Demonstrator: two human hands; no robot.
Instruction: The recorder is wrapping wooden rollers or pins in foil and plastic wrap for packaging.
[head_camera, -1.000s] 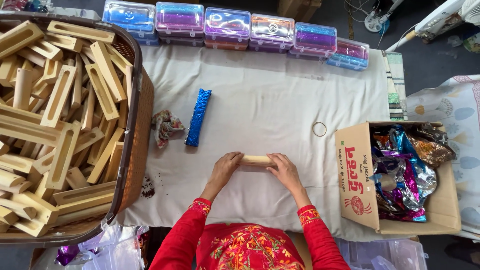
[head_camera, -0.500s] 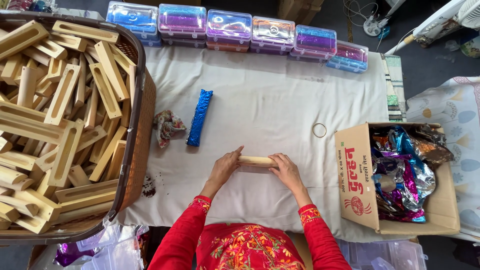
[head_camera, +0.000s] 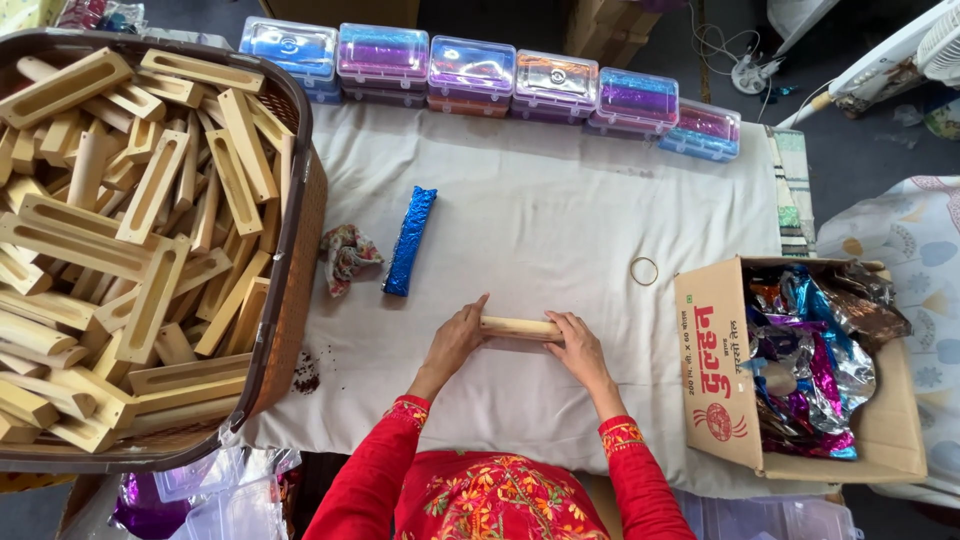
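A short pale wooden block lies crosswise on the white cloth in front of me. My left hand grips its left end and my right hand grips its right end. Both arms wear red embroidered sleeves. A long block wrapped in shiny blue foil lies on the cloth a little beyond my left hand, and a crumpled patterned rag sits just left of it.
A large brown basket heaped with slotted wooden blocks fills the left side. A cardboard box of crumpled coloured foil stands at right. A rubber band lies near it. Several clear plastic cases line the far edge.
Both hands stay on the wooden block at the same spot; only the fingers have shifted slightly on it.
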